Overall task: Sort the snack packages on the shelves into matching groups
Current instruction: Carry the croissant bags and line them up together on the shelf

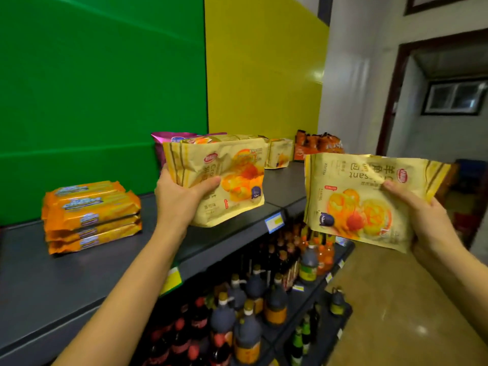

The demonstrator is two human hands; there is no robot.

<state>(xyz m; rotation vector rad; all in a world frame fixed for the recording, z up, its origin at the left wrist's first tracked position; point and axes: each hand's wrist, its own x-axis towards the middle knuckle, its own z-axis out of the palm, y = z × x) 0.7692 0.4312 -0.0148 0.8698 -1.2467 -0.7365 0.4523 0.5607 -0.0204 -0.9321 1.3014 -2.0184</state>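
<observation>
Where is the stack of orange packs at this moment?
In the head view, the stack of orange packs lies left on the grey shelf, before the green panel, left of the left hand.

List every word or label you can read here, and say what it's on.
"Cro": yellow bag held by the left hand.
"sant", upside down: second yellow bag held by the right hand.
Too blurred to read: red oval logos, orange packs, shelf tags, bottle labels.
</observation>
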